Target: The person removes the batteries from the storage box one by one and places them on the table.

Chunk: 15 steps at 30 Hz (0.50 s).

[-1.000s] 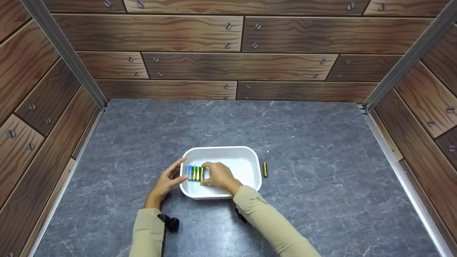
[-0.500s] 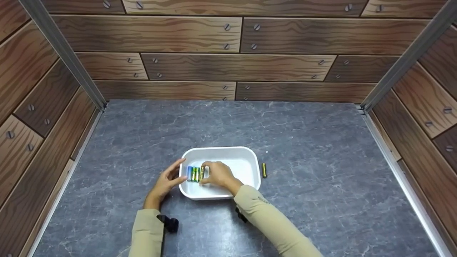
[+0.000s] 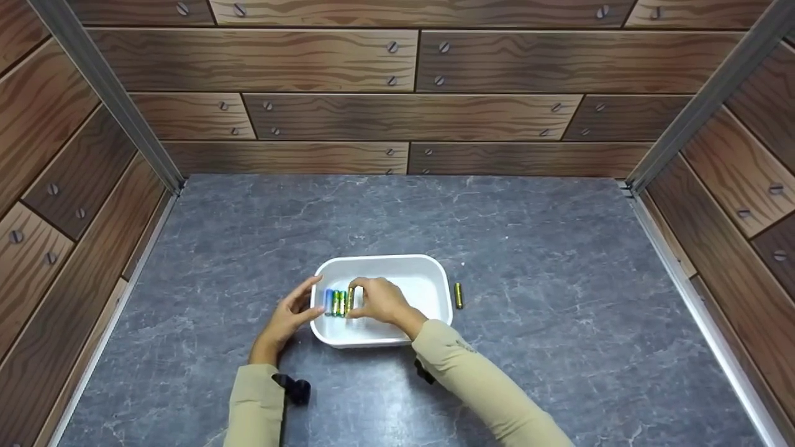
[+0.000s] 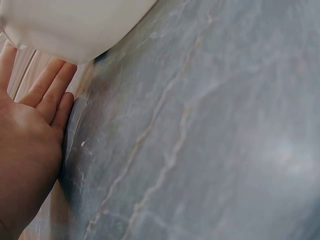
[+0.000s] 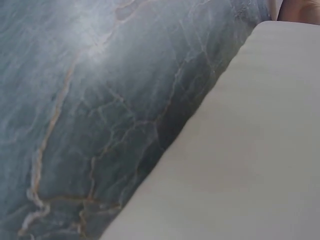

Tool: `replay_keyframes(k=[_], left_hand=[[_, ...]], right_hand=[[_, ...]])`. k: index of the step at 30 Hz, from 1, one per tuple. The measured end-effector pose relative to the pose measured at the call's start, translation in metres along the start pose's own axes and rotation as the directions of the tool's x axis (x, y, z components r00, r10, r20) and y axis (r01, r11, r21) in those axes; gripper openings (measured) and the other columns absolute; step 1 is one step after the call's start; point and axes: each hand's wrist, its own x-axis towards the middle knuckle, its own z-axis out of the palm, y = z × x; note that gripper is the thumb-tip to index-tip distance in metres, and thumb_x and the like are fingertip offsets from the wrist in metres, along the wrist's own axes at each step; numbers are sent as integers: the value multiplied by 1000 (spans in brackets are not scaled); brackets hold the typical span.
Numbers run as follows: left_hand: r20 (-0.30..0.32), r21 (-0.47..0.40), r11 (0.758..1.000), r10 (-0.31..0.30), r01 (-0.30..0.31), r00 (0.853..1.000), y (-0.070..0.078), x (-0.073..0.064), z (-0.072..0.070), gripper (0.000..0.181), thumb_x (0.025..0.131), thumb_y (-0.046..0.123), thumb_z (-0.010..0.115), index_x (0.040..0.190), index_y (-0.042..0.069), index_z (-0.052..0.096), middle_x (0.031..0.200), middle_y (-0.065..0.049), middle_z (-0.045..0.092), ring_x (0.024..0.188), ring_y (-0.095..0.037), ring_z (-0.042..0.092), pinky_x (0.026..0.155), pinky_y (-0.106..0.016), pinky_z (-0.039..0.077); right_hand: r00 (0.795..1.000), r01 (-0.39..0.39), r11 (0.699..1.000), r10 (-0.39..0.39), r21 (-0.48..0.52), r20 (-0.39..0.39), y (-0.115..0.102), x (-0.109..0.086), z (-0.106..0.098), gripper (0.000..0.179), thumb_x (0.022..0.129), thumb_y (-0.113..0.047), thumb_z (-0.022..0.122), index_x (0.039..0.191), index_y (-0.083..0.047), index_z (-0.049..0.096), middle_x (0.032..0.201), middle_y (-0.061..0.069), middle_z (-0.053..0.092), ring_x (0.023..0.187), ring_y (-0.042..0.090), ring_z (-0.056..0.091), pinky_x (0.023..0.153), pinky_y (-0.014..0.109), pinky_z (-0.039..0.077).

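A white tub (image 3: 404, 264) stands on the dark marbled surface. Inside it, near the left wall, a blue battery (image 3: 328, 302) and two green-gold batteries (image 3: 339, 303) lie side by side. My right hand (image 3: 382, 300) reaches into the tub and pinches a gold battery (image 3: 349, 302) by its two ends with thumb and forefinger, just right of that row. My left hand (image 3: 290, 315) is spread at the tub's left side, thumb over the rim. In the left wrist view its fingers (image 4: 52, 95) extend straight against the tub's outer wall.
Another gold battery (image 3: 458, 295) lies on the surface just right of the tub. Wood-patterned panels (image 3: 323, 118) enclose the back and both sides. The right wrist view shows mostly sleeve (image 5: 230, 150) and marbled surface.
The gold battery in my right hand tilts slightly, then straightens alongside the row. My left hand keeps its place at the tub. The whole view shifts a little.
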Motion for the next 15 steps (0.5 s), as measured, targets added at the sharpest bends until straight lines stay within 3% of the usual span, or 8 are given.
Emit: replay_keyframes(k=[8, 15], left_hand=[[13, 12, 1000, -14, 13, 1000, 1, -1, -1, 68, 86, 1, 68, 147, 4, 38, 144, -24, 47, 132, -33, 47, 94, -15, 45], [-6, 9, 1000, -3, 4, 1000, 1, -1, 1, 67, 85, -1, 68, 145, 3, 40, 146, -23, 46, 131, -32, 47, 94, -15, 45]], right_hand=[[1000, -1, 999, 0, 45, 2, -1, -3, -8, 53, 70, -35, 85, 115, -12, 66, 73, -1, 57, 64, 7, 43, 57, 21, 33], [1000, 28, 999, -27, 41, -14, 0, -7, -19, 53, 72, -34, 84, 117, -12, 66, 69, -6, 49, 62, 6, 40, 56, 20, 31]])
